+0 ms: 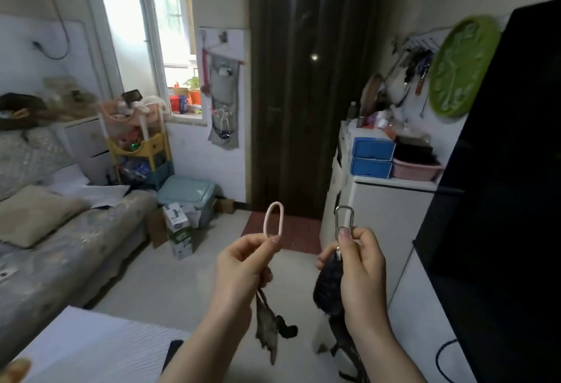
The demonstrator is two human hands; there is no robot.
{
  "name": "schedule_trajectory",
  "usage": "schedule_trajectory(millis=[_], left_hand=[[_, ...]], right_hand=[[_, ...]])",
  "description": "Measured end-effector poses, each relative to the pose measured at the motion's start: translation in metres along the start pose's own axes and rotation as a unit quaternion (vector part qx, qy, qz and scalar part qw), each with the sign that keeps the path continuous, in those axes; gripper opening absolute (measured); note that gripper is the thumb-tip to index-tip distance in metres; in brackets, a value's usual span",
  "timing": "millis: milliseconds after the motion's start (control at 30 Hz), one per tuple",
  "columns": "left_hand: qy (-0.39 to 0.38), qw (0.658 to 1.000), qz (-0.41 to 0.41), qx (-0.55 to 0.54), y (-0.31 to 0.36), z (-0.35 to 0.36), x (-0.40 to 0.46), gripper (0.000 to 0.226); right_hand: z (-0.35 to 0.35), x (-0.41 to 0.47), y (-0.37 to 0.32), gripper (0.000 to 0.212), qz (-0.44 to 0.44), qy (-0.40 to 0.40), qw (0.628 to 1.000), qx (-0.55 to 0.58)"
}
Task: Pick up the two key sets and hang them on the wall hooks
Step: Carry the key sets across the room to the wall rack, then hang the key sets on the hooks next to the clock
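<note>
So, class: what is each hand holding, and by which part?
Left hand pinches one key set by its pale loop; right hand pinches the other by its metal clip.

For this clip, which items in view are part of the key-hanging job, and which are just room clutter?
Job:
left hand pinching the white loop of one key set
right hand pinching the metal clip of the other key set
wall hooks, already crowded

Clutter:
green clock
blue drawers
pink bin
sofa
shelf cart
</note>
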State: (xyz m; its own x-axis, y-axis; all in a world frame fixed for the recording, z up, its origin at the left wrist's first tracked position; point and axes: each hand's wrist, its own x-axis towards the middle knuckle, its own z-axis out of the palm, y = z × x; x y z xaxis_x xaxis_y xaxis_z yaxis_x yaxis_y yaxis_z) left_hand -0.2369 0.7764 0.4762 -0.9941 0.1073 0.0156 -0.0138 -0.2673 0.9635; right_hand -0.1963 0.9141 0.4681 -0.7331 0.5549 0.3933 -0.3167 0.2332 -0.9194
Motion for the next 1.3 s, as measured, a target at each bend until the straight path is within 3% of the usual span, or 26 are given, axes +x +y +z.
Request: schedule_trajectory(millis=[733, 967, 1300], left_hand=[[-0.17, 0.984, 0.016, 0.041, -0.007, 0.17, 0.438, 0.013], [-0.211, 0.977, 0.033, 0.022, -0.012, 0.242, 0.581, 0.015], [-0.277, 0.96, 0.022, -0.013, -0.023, 0.333, 0.766, 0.016]], right_hand=[[0.048, 0.416, 0.122, 0.025, -0.038, 0.185, 0.981, 0.044], [0.042, 0.573, 0.138, 0.031, -0.107, 0.201, 0.972, 0.06], [0.047, 0.746, 0.168, 0.025, -0.132, 0.253, 0.958, -0.02]])
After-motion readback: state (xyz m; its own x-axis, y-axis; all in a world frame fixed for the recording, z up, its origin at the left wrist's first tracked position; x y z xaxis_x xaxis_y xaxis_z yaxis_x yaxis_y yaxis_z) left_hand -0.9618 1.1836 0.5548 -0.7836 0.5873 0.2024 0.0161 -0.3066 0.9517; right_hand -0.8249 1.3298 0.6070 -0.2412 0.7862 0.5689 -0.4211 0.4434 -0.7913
